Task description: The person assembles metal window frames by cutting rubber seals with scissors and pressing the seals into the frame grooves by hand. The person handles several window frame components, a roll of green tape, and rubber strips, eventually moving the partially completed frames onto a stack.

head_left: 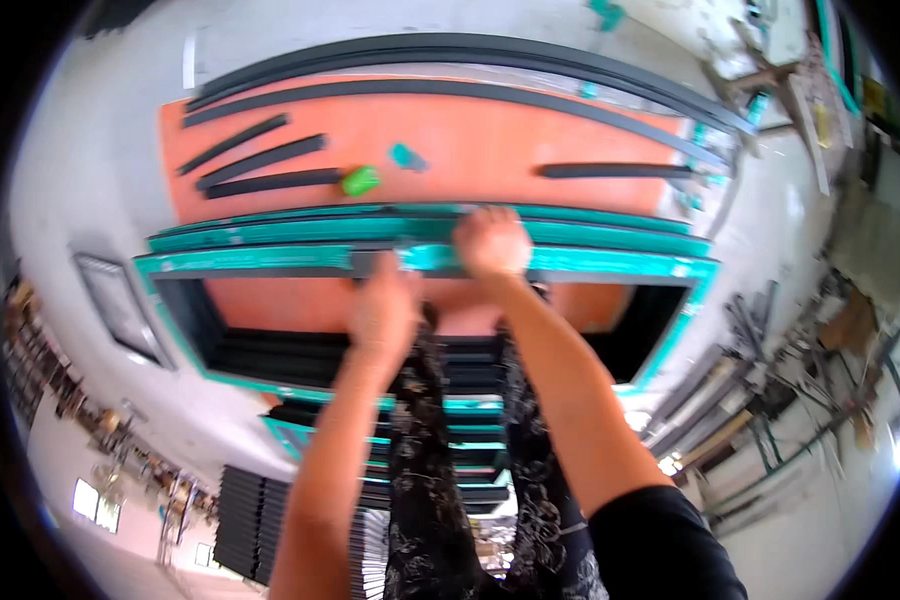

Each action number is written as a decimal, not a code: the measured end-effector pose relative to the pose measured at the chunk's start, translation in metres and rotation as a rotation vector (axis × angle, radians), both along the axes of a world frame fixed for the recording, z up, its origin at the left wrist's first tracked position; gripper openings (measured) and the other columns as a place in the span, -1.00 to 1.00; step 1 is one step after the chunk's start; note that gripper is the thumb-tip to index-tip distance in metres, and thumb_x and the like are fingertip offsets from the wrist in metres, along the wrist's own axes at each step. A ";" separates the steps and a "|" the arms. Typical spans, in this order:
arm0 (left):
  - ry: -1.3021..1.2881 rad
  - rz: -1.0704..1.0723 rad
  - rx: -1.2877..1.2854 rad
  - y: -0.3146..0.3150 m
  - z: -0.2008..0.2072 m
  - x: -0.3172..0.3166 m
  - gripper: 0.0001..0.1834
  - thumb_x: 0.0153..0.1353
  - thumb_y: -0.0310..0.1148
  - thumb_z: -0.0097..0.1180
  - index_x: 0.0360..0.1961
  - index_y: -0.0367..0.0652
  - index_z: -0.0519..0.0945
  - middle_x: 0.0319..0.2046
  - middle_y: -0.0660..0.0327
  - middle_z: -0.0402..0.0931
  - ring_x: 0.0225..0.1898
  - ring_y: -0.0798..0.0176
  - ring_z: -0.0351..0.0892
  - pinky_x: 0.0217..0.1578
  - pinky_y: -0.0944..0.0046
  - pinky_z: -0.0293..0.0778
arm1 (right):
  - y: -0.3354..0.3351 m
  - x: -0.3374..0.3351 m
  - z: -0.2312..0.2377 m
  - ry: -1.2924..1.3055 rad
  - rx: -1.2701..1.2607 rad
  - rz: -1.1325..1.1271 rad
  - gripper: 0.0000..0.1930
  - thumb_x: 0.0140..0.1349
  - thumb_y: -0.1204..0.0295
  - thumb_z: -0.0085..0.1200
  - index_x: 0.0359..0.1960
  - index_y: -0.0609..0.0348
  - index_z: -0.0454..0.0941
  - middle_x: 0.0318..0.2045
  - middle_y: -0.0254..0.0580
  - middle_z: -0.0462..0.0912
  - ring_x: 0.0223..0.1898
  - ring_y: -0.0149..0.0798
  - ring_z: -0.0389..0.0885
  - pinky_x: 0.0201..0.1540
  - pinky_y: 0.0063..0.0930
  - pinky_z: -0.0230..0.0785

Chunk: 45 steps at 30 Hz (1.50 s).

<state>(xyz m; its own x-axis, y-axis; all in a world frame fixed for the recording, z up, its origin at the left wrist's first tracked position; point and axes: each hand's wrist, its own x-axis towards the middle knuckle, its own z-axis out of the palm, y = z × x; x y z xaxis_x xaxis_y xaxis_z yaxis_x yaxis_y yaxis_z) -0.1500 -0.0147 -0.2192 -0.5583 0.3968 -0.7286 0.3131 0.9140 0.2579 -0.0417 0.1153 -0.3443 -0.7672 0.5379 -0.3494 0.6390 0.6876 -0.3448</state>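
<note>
A dark rectangular frame faced with teal film (pixel 300 259) lies in front of me, with more teal-faced bars (pixel 290 232) along its far side. My left hand (pixel 385 310) is smeared by motion. Its fingertips meet the near bar beside a bare dark grey patch (pixel 367 261) in the teal. Over the bars to the right, my right hand (pixel 494 242) has its fingers curled in; anything inside them is hidden. Between the hands the teal surface looks blurred.
Beyond the bars is an orange board (pixel 460 135) carrying long dark strips (pixel 410 92), short dark pieces (pixel 270 155), a bright green block (pixel 360 181) and a teal scrap (pixel 402 155). More frames (pixel 475 405) lie by my legs. Loose profiles (pixel 705 400) cover the floor at right.
</note>
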 end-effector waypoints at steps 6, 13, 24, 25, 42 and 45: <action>-0.011 -0.064 0.185 -0.047 -0.032 -0.019 -0.79 0.25 -0.25 0.08 -0.34 -0.19 0.54 -0.39 -0.07 0.53 -0.29 -0.19 0.51 -0.33 -0.07 0.39 | 0.032 0.014 0.001 0.065 -0.111 -0.043 -0.76 0.14 0.24 0.03 -0.30 0.12 0.57 -0.18 -0.07 0.60 -0.04 0.00 0.54 -0.04 -0.10 0.48; 0.039 0.082 0.400 -0.003 -0.032 0.003 -0.85 0.25 -0.40 0.08 -0.35 -0.31 0.50 -0.29 0.05 0.49 -0.30 -0.03 0.47 -0.25 0.10 0.40 | 0.304 0.109 0.031 -0.008 -0.096 -0.357 -0.76 0.22 0.41 -0.10 -0.15 0.07 0.60 -0.27 0.03 0.63 -0.18 0.07 0.62 -0.09 -0.08 0.48; -0.305 0.937 0.359 0.036 -0.130 0.051 -0.73 0.33 -0.17 0.08 -0.45 -0.10 0.51 -0.49 0.42 0.43 -0.39 0.49 0.35 -0.33 0.39 0.29 | 0.807 0.309 0.061 -0.700 0.646 -0.311 -0.26 0.02 -0.03 0.25 0.20 0.09 0.38 -0.05 -0.17 0.60 -0.02 -0.19 0.55 -0.05 -0.29 0.44; -0.319 0.922 0.355 0.031 -0.122 0.046 -0.74 0.31 -0.16 0.12 -0.39 -0.11 0.54 -0.47 0.41 0.45 -0.37 0.49 0.38 -0.29 0.41 0.31 | 0.806 0.322 0.044 -0.454 0.375 -0.510 -0.30 0.06 0.02 0.23 0.19 0.13 0.40 -0.05 -0.18 0.61 -0.06 -0.21 0.57 -0.07 -0.30 0.45; -0.490 1.254 0.403 0.001 -0.082 0.024 -0.78 0.37 -0.16 0.05 -0.29 -0.08 0.49 -0.29 0.31 0.58 -0.15 0.44 0.47 -0.05 0.33 0.31 | 0.342 0.158 0.091 0.061 -0.373 -0.376 -0.43 0.03 0.72 0.03 0.17 0.19 0.43 -0.16 -0.23 0.61 -0.29 -0.42 0.59 -0.24 -0.58 0.47; -0.655 1.348 0.489 -0.027 -0.065 0.015 -0.82 0.37 -0.22 0.04 -0.28 -0.09 0.50 -0.28 0.25 0.59 -0.03 0.28 0.54 0.09 0.21 0.36 | 0.161 0.115 0.119 -0.132 -1.126 -0.652 -0.70 0.07 0.59 0.20 -0.11 0.21 0.57 -0.36 -0.34 0.63 -0.34 -0.48 0.55 -0.27 -0.58 0.44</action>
